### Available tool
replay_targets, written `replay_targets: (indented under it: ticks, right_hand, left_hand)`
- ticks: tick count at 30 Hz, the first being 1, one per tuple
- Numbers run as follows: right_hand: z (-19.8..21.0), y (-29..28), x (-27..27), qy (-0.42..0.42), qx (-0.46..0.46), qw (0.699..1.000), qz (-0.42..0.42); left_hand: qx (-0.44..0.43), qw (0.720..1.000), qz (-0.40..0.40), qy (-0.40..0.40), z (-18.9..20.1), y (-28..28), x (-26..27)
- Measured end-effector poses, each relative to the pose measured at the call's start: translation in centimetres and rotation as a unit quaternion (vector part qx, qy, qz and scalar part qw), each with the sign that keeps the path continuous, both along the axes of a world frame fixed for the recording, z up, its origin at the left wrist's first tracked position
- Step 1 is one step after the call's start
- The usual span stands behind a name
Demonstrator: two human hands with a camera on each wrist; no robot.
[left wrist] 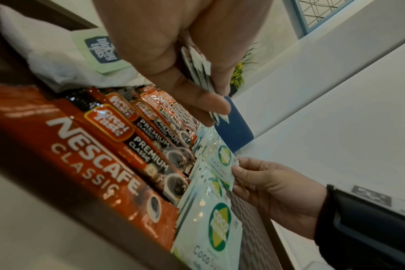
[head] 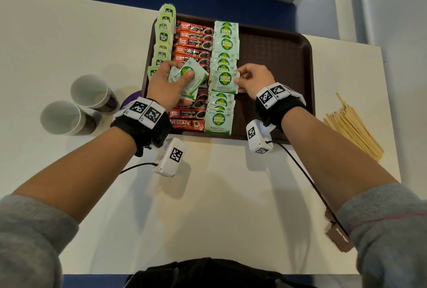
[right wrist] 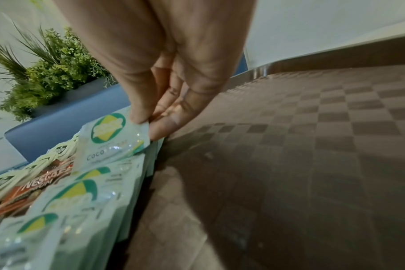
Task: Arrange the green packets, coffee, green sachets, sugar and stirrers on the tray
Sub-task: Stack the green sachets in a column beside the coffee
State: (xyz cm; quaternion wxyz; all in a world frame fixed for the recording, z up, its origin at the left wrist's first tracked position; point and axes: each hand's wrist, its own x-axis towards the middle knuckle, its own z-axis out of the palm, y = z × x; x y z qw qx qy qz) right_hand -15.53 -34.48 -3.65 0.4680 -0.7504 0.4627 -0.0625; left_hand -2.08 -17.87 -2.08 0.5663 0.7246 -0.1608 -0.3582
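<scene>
Two hands work over the brown tray [head: 277,56] at frame centre: the left hand [head: 165,84] grips a fanned stack of green sachets [head: 188,77] above the coffee sticks [head: 193,41], while the right hand [head: 253,78] pinches one sachet [head: 224,82] by its edge atop the middle column, stirrers [head: 353,126] lying at far right.
</scene>
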Motion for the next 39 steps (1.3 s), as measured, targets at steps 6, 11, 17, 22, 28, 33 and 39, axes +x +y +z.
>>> replay_targets:
  ticks: [6,11,17,22,28,33,39]
  right_hand:
    - [0.1,0.2,-0.1,-0.006,-0.016,1.0,0.0]
    - [0.3,0.0,0.0,0.002,-0.033,0.999,-0.012]
    - [1.7,0.6,0.5,-0.017,-0.059,0.998,-0.001]
    - [3.4,2.3,2.0,-0.038,0.003,0.996,0.081]
    - [3.4,2.6,2.8,-0.037,0.019,0.991,0.129]
    - [3.5,2.1,2.1,-0.051,0.034,0.993,0.097]
    - [3.4,1.5,1.1,-0.081,0.067,0.992,0.064]
  left_hand:
    - [-0.001,1.0,0.003,0.0,0.0,0.1,0.0]
    - [-0.002,1.0,0.003,0.009,0.2,0.1,0.0]
    - [0.0,1.0,-0.003,0.018,0.5,-0.1,-0.4]
    - [0.009,0.999,-0.036,0.013,0.7,-0.1,-0.8]
    - [0.003,0.998,-0.057,0.008,0.9,0.0,-1.1]
    - [-0.007,0.998,-0.06,0.016,0.8,0.1,-1.2]
    - [-0.001,0.999,-0.042,0.014,0.8,0.0,-1.2]
